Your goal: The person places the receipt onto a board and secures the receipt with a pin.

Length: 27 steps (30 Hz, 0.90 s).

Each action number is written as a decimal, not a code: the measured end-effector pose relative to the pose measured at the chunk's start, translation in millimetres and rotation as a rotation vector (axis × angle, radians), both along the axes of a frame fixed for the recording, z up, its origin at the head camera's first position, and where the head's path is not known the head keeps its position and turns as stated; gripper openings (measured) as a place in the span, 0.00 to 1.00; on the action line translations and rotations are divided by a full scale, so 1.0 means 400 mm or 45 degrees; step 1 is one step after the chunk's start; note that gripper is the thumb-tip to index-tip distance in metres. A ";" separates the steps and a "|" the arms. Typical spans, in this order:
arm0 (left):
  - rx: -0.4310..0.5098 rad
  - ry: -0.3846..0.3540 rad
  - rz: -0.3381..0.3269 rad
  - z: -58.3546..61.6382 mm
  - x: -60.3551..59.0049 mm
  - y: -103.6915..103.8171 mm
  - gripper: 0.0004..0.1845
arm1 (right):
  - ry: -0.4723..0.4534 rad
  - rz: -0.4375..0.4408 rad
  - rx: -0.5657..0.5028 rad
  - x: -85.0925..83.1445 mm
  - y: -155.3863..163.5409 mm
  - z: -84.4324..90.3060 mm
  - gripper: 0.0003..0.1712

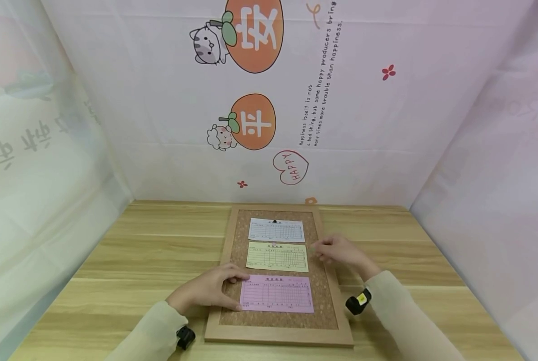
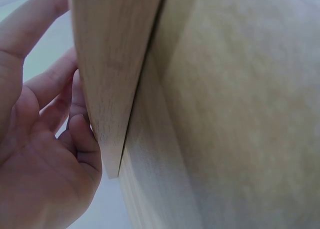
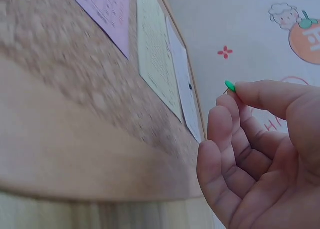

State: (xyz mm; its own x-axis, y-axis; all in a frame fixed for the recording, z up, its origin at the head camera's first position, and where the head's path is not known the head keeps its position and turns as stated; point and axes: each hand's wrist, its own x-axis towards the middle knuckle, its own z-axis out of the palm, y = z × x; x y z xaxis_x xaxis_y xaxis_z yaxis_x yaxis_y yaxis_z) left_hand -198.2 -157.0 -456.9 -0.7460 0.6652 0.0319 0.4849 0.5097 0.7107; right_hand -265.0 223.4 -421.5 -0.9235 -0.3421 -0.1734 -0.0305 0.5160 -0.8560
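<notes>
A cork board in a wooden frame lies on the table. On it, one below another, are a pale blue printed slip, a yellow slip and a pink slip. My left hand lies over the frame's left side, its spread thumb and fingers touching the pink slip's left edge. Beside the yellow slip's right edge, my right hand pinches a green thumbtack between thumb and forefinger. The tack's point shows, clear of the paper.
A black tack sits at the blue slip's top edge, and a small pale tack at the yellow slip's top. Wooden tabletop extends on both sides. A printed white cloth hangs behind the board, with more cloth at either side.
</notes>
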 end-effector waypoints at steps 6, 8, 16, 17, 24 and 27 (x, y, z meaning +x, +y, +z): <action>0.000 0.020 0.001 0.000 0.000 0.001 0.37 | 0.006 0.080 0.029 0.006 -0.038 -0.016 0.17; -0.003 0.017 0.004 0.001 0.000 0.001 0.38 | 0.031 0.127 0.032 0.008 -0.051 -0.020 0.17; -0.010 0.014 -0.003 -0.002 -0.001 0.000 0.37 | 0.098 0.274 0.024 0.028 -0.112 -0.028 0.15; -0.013 0.011 -0.001 -0.003 -0.001 0.000 0.37 | 0.093 0.283 0.014 0.030 -0.121 -0.030 0.15; -0.009 0.010 -0.002 0.001 -0.002 0.000 0.37 | 0.076 0.280 0.007 0.049 -0.171 -0.039 0.13; -0.012 0.014 -0.003 0.002 -0.003 -0.001 0.37 | 0.066 0.295 0.028 0.052 -0.186 -0.047 0.13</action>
